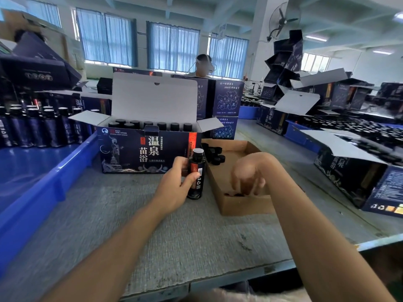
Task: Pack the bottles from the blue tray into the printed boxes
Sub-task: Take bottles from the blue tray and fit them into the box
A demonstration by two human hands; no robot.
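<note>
Head view: the grey table [174, 236] has a free strip in the near middle. It is closed on the left by the rim of the blue tray [54, 171], on the far side by the open printed box [150, 151], and on the right by a brown cardboard tray [235, 205]. The left hand [174, 188] grips 1 bottle [196, 171], fingers and thumb curled around it. The bottle stands upright just in front of the box's right corner. It is dark, with a printed label and a pale top without cap. The right hand [248, 175] reaches down into the cardboard tray, where black caps [214, 155] lie. This hand is blurred, so I cannot tell if its fingers hold anything. Capped bottles [161, 125] stand in the box.
</note>
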